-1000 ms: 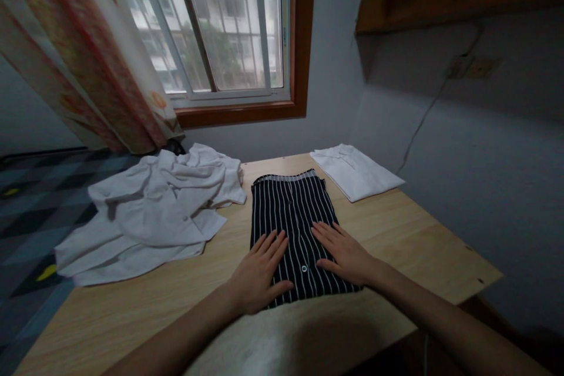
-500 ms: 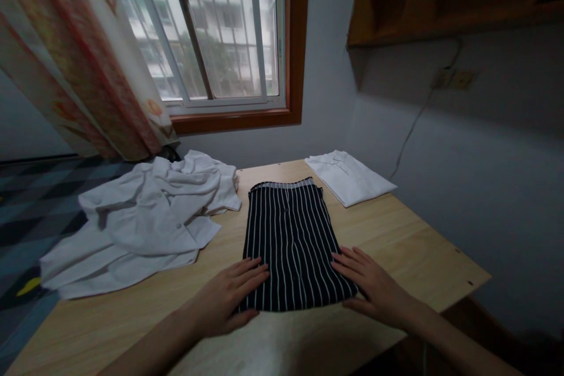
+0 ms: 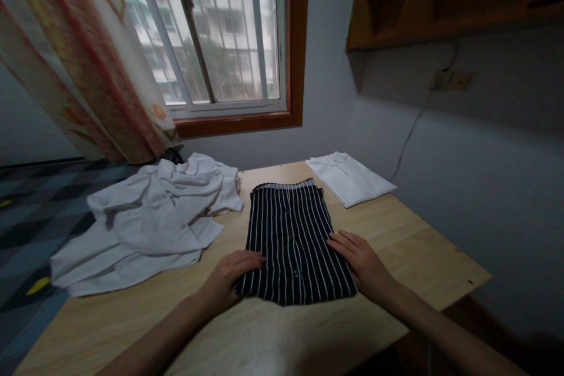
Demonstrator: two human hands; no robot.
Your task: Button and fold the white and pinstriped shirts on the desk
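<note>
A black shirt with white stripes (image 3: 293,229) lies folded into a rectangle on the wooden table (image 3: 264,341), its small buttons running down the middle. My left hand (image 3: 231,276) grips its near left edge, fingers on top and the thumb out of sight. At the right edge, my right hand (image 3: 359,258) has its fingers over the cloth; its thumb is hidden too, behind or beneath the shirt. The two hands face each other across the shirt, with its near edge between them.
A rumpled white shirt (image 3: 150,223) spreads over the table's left side. Far right, a folded white garment (image 3: 348,176) lies near the wall. A wooden shelf (image 3: 396,35) juts out above, and a cable (image 3: 409,135) hangs from the socket. Window and curtain (image 3: 110,70) stand behind.
Both hands have gone from lying flat on the shirt's near corners to holding its sides, the right one a little farther up. The shirt's near edge has shifted slightly away from me.
</note>
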